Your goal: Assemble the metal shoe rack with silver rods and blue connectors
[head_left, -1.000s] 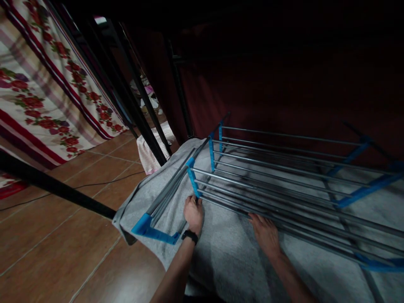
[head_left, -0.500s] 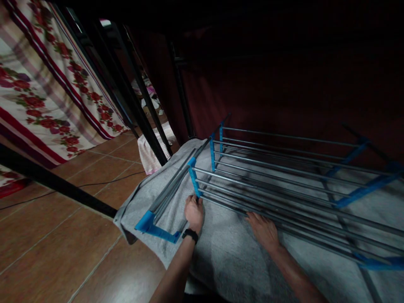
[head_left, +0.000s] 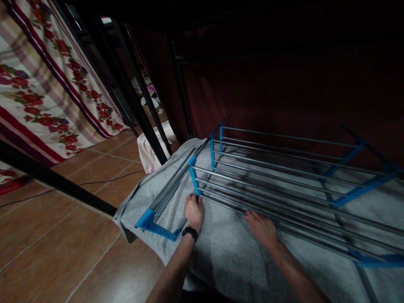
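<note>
The metal rack point(head_left: 252, 184) sits on grey cloth point(head_left: 227, 248). Your left hand point(head_left: 193, 210) curls at the foot of a blue bracket point(head_left: 193, 179), your right hand point(head_left: 261, 227) meets the front rod; I can't tell whether either grips.

Rack rods point(head_left: 235, 178), silvery grey; rack brackets point(head_left: 193, 180), bright blue; blanket point(head_left: 221, 248), mottled grey; curtain point(head_left: 41, 101), cream with red-rose bands and crimson stripes; floor tiles point(head_left: 41, 214), brown; wristband point(head_left: 190, 232), black.
</note>
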Demonstrator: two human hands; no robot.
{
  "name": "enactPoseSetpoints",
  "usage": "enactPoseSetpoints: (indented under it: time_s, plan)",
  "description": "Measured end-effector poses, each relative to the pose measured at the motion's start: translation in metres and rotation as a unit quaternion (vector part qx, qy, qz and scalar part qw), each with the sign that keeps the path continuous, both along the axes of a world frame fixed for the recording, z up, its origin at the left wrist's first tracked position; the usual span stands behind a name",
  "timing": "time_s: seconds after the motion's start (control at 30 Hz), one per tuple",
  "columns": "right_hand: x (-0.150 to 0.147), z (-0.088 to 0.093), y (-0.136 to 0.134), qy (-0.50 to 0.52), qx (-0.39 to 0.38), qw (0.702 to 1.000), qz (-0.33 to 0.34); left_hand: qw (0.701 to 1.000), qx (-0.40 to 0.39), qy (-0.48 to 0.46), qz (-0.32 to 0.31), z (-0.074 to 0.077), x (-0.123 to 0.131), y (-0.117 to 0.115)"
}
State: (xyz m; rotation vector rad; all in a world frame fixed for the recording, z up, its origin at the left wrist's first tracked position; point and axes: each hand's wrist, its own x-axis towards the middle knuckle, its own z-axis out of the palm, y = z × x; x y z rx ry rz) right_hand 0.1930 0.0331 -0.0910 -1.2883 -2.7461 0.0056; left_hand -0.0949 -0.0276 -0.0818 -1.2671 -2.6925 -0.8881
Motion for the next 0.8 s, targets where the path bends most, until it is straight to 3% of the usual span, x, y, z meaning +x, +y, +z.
enactPoseSetpoints:
  time_s: [0.17,0.37,0.57,0.8]
  plan:
    - [-0.001,-0.002,-0.002,0.024,0.001,1.0,-0.003,1.0,-0.009,0.003,0.005,0.001,0.001,0.0]
    - [-0.006,0.001,-0.014,0.083,0.054,0.995,-0.004,1.0,-0.018,0.007,0.003,0.006,0.002,0.0]
    - [0.018,0.008,-0.02,0.095,0.059,0.988,-0.105,0.999,-0.032,0.025,0.0,0.01,0.0,-0.002]
    - [0.035,0.011,-0.009,0.102,0.02,0.988,-0.112,0.994,-0.095,0.045,0.002,0.01,-0.014,0.011]
